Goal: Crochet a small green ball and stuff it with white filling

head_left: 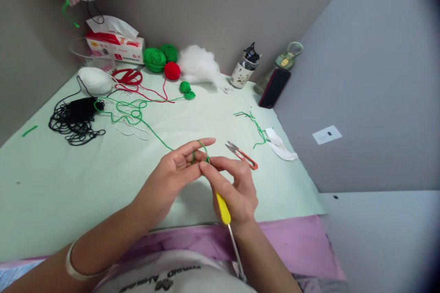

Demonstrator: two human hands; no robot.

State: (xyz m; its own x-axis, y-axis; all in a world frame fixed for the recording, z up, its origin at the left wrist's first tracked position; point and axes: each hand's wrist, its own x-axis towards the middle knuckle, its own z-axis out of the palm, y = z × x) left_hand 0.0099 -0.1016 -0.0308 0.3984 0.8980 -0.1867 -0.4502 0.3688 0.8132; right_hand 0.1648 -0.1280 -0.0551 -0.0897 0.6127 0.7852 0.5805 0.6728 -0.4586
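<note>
My right hand (pixel 237 187) grips a crochet hook by its yellow handle (pixel 223 208), its thin metal tip pointing up toward my left fingertips. Green yarn (pixel 158 136) runs from the tangle on the table to my left hand (pixel 178 167) and loops over its raised index finger. Between my left thumb and fingers is a small bit of green yarn work, mostly hidden by the fingertips. Both hands meet above the table, the hook's tip at the yarn. Orange-handled thread snips (pixel 242 154) lie just right of my right hand.
Black yarn (pixel 77 116), white yarn (pixel 94 80), red scissors (pixel 127 76) and a tissue box (pixel 117 46) are at left. Green yarn balls (pixel 154 59), a red ball (pixel 172 71) and white stuffing (pixel 199 64) line the back. A pen jar (pixel 240 73), phone (pixel 274 88) and yarn scraps (pixel 257 126) are at right.
</note>
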